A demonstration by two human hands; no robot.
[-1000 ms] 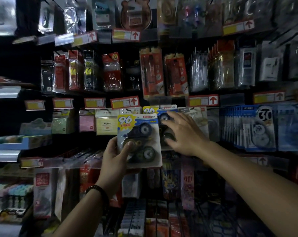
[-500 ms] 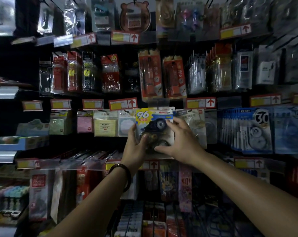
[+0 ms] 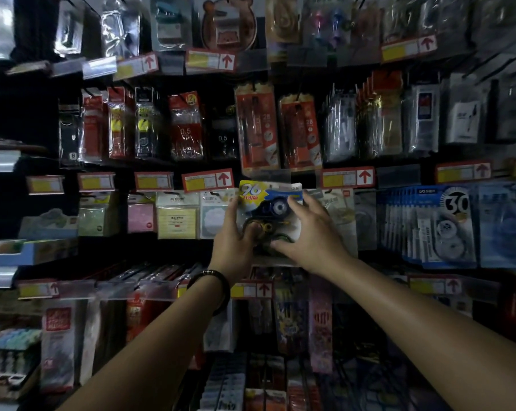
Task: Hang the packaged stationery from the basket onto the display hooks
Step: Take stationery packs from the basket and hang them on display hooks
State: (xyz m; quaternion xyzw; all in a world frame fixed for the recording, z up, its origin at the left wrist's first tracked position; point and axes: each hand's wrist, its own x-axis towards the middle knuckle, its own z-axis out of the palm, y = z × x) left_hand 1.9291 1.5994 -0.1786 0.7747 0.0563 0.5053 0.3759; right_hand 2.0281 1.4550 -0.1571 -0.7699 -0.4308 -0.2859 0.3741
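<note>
A blister pack of correction tape [image 3: 267,203], its yellow and blue card marked "96", is held up against the display wall in the middle row. My left hand [image 3: 236,244] grips its left edge, thumb across the front. My right hand [image 3: 311,235] holds the pack's right side, fingers spread over the plastic. The pack's top sits just under a red arrow price tag [image 3: 208,180]. The hook behind it is hidden, and so is the basket.
Hanging packs crowd the wall: sticky notes [image 3: 176,218] to the left, blue correction tape packs [image 3: 440,223] to the right, red pen packs [image 3: 258,129] above. Lower rows of packets [image 3: 289,318] hang under my arms. A shelf edge [image 3: 1,166] juts out at far left.
My left hand carried the pack up and to the right onto the middle row. My right hand shifted from the hanging packs onto this pack's right side.
</note>
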